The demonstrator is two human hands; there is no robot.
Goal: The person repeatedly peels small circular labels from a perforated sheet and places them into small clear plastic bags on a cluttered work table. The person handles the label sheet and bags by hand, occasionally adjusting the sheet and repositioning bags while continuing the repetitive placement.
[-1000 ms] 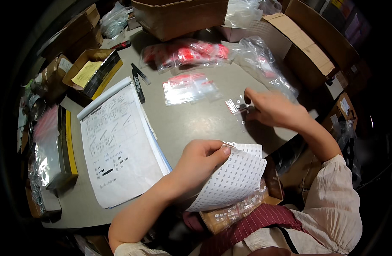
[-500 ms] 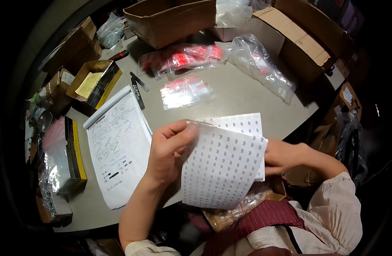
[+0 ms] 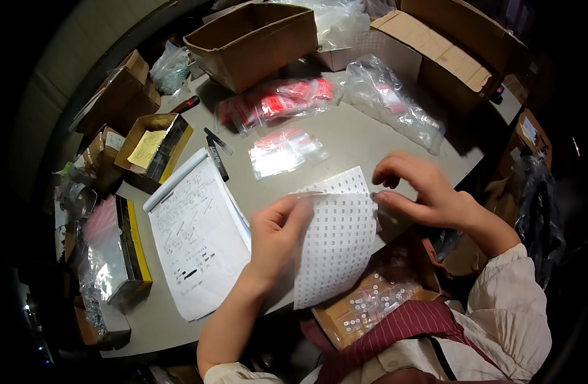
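Note:
My left hand [image 3: 278, 232] pinches white sticker sheets [image 3: 335, 237] by their upper left edge. Rows of small dark printed marks cover them, and the front sheet curves downward over another sheet [image 3: 345, 181] behind it. At the upper right edge of the sheets, my right hand [image 3: 425, 195] has its thumb and fingers apart; the thumb tip is close to the paper, and whether it touches I cannot tell. Below the sheets, a cardboard box [image 3: 428, 269] near my lap holds clear plastic bags [image 3: 377, 297] with small white round pieces.
A handwritten notepad [image 3: 195, 237] lies left of the sheets, with a black marker [image 3: 217, 160] beside it. Clear zip bags [image 3: 284, 153], red-marked bag packs [image 3: 275, 102] and a plastic bag [image 3: 393, 99] lie farther back. Cardboard boxes [image 3: 252, 48] line the table's edges.
My right hand has come out from behind the sheets and moved up to their right edge, its fingers now apart. The sheets have turned, uncovering more of the box below.

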